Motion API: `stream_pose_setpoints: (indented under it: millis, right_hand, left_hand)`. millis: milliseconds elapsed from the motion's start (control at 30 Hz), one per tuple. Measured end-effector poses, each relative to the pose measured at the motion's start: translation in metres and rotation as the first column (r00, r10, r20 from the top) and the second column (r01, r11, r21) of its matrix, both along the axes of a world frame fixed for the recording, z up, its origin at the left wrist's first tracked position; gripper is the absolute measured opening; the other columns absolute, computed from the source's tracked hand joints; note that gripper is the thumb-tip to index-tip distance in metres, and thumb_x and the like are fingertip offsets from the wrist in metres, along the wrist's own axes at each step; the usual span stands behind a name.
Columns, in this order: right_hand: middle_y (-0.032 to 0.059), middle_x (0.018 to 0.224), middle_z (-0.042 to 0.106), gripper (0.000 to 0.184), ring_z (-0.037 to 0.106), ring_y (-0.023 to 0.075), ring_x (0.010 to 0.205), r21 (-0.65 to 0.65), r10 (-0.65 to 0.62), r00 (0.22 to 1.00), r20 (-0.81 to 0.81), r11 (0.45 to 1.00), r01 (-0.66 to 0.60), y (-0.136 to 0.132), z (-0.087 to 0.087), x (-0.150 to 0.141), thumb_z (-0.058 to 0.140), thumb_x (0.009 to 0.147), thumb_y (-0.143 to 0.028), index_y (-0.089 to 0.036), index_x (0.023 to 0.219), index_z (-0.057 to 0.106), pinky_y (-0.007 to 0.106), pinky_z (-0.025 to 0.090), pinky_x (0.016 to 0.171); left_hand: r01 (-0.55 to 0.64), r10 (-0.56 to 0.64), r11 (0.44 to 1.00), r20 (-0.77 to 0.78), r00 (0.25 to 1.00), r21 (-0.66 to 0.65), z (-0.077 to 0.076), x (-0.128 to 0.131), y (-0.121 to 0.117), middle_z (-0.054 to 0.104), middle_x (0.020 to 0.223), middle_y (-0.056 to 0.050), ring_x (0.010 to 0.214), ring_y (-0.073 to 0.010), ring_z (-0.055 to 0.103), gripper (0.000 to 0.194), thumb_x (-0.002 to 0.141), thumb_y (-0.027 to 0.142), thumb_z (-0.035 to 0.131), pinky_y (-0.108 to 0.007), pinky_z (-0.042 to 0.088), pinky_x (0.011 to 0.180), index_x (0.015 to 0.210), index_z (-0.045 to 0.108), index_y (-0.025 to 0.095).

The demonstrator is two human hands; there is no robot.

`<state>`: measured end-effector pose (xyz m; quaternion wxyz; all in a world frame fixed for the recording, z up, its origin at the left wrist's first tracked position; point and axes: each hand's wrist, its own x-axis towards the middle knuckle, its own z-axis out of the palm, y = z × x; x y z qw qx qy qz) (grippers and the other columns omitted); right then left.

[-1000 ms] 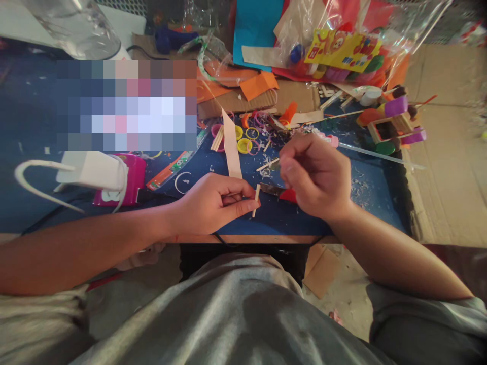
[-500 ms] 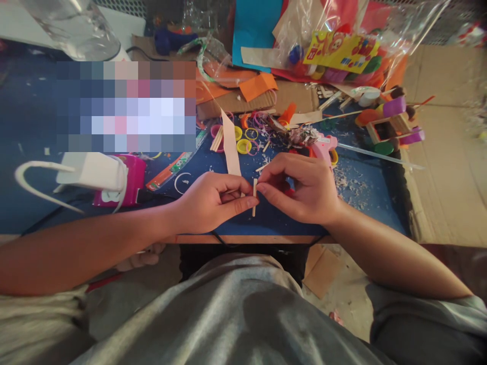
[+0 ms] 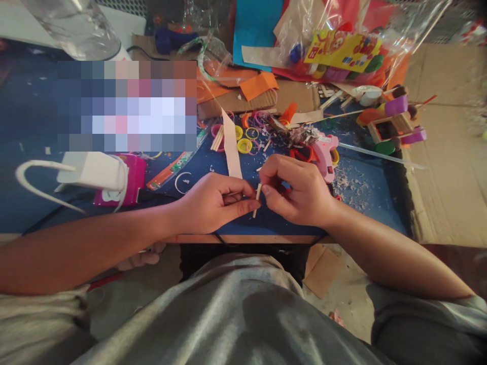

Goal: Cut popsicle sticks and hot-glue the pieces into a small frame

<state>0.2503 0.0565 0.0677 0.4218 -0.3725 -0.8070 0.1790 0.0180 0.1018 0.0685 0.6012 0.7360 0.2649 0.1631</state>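
Note:
My left hand (image 3: 216, 203) pinches a short, thin wooden stick (image 3: 254, 213) between thumb and fingers, over the front of the blue table. The stick leans a little to the right at its top. At its upper end, the curled thumb and fingers of my right hand (image 3: 294, 190) close on it. Just behind my right hand lies a pink glue gun (image 3: 326, 158). A pale paper strip (image 3: 231, 144) runs back from behind my left hand. Several more wooden sticks (image 3: 217, 139) lie beside the strip, near yellow and pink rings (image 3: 244, 146).
A white plug adapter (image 3: 91, 172) on a pink box (image 3: 133, 182) stands to the left. Behind are orange paper (image 3: 258, 87) and a bag of coloured clay (image 3: 342, 50). A small wooden model with purple wheels (image 3: 391, 124) sits right, by cardboard (image 3: 445, 152). Scraps litter the table.
The stick has tilted from upright to leaning right at the top. My right hand has shifted slightly to the right, and the fingers of both hands stay close together.

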Motion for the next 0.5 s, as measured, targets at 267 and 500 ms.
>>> stream_pose_setpoints:
  millis: [267, 500]
  right_hand:
    - [-0.0013, 0.081, 0.058, 0.014, 0.052, 0.0145, 0.067, -0.094, -0.119, 0.99, -0.081, 0.989, 0.112, -0.0016, -0.0048, 0.0025, 0.061, 0.095, -0.016, -0.026, 0.093, 0.053, 0.031, 0.042, 0.062]
    - [-0.0012, 0.072, 0.058, 0.038, 0.05, 0.0148, 0.059, -0.256, -0.146, 0.959, -0.243, 0.963, 0.082, -0.0025, -0.0035, 0.0067, 0.058, 0.116, -0.048, -0.025, 0.086, 0.059, 0.034, 0.042, 0.06]
  left_hand:
    - [0.004, -0.004, 1.0, -0.015, 1.0, -0.02, 0.0021, 0.0, -0.0007, 0.056, 0.065, 0.004, 0.056, -0.0073, 0.041, 0.026, 0.101, 0.038, 0.075, -0.019, 0.033, 0.051, 0.088, 0.075, 0.016]
    - [-0.019, 0.018, 0.999, -0.005, 1.0, -0.028, 0.0063, 0.0003, -0.0019, 0.066, 0.071, 0.001, 0.059, -0.0076, 0.048, 0.026, 0.101, 0.037, 0.074, -0.018, 0.039, 0.053, 0.087, 0.075, 0.015]
